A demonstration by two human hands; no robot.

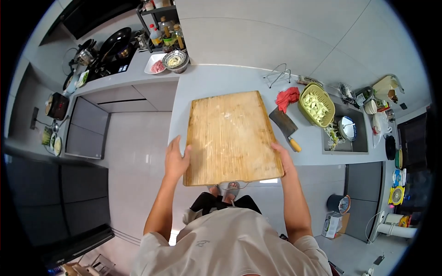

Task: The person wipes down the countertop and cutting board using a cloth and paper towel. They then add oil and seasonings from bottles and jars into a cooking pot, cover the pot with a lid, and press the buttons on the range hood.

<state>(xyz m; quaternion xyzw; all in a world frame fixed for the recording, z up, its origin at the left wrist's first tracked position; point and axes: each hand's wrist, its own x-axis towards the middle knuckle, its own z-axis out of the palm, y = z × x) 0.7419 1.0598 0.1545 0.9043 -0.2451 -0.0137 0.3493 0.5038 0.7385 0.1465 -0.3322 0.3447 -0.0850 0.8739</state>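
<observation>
A large wooden cutting board [232, 138], dusted with a few white marks, lies in front of me and reaches past the near edge of the counter. My right hand [284, 160] grips its lower right edge, the thumb side showing and the other fingers hidden by the board. Beside the left edge, my left hand [177, 158] is open, fingers pointing up and thumb right at the wood. To the right of the board rests a cleaver [284, 123] with a yellowish handle, its blade close to the board's edge.
A red cloth [287, 98] and a green basket [302, 109] of cut pale vegetables lie right of the board, before the sink [361, 146]. A wire stand [279, 76] is at the back. At back left are a white dish of meat [149, 70] and a patterned bowl [183, 66].
</observation>
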